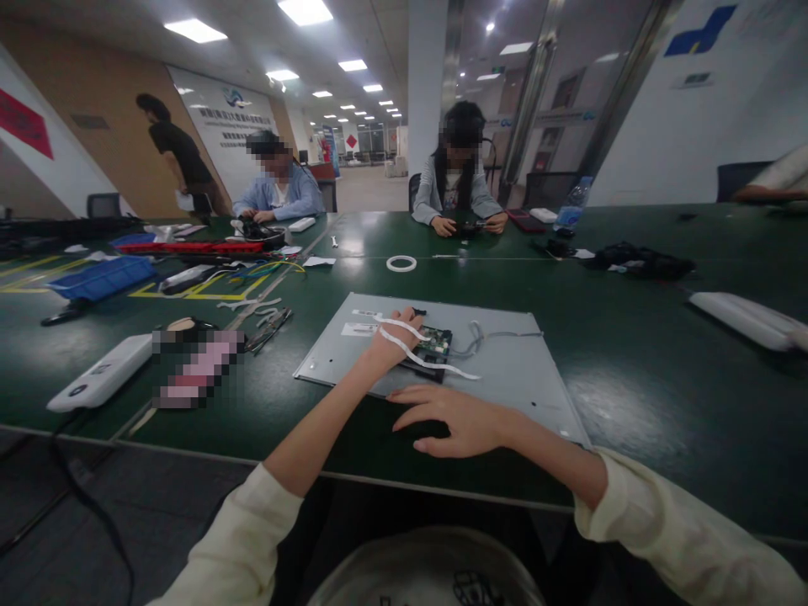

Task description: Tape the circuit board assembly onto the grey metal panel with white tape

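A flat grey panel [505,358], like the back of a display, lies on the table in front of me. On its middle sits a green circuit board [435,339] in a dark frame. My left hand [392,343] rests at the board's left side with its fingers curled; what they grip, if anything, is hidden. Two white flat strips [451,369], like ribbon cables, run across or beside that hand and over the board. A grey cable [473,339] leads right from the board. My right hand [458,419] hovers open near the panel's front edge, fingers apart, holding nothing visible.
Left of the panel are pliers-like tools [270,328], a white power bank-like device [104,373] with a black cable, and a blue tray [101,278]. A white ring [401,263] lies beyond the panel. Two people sit across the table [359,231]; another walks behind.
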`<action>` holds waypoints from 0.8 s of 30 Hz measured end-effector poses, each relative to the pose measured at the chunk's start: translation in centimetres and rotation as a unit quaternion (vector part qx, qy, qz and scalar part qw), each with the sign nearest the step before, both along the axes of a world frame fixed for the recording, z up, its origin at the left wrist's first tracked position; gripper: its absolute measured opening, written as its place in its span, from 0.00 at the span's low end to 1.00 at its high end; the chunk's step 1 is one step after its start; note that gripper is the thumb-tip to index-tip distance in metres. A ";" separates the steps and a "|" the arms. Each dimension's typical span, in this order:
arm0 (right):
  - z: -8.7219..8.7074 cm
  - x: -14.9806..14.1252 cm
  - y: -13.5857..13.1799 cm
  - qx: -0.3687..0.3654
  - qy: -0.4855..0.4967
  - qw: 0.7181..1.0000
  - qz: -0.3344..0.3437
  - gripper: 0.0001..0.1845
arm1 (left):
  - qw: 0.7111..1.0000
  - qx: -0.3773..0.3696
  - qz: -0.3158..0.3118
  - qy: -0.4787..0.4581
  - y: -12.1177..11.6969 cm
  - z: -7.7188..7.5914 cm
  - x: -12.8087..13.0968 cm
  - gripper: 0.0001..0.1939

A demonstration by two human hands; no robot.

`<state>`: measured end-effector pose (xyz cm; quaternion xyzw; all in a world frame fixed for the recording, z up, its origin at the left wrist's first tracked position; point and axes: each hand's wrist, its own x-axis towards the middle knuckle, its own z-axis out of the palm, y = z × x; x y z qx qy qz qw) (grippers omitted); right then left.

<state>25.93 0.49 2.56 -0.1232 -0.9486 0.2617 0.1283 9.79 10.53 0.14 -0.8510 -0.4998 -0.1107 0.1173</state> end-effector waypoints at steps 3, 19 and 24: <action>1.3 0.6 0.7 -0.015 0.001 0.999 -0.035 0.19 | 1.000 0.005 0.005 -0.013 -0.1 -0.2 -0.1 0.11; -0.9 11.1 9.2 0.106 -0.293 0.752 -0.580 0.22 | 0.999 -0.012 0.013 -0.044 0.2 -0.7 -0.2 0.11; -1.2 11.4 10.0 0.133 -0.264 0.771 -0.564 0.22 | 0.998 -0.007 0.015 -0.058 0.2 -0.8 -0.4 0.11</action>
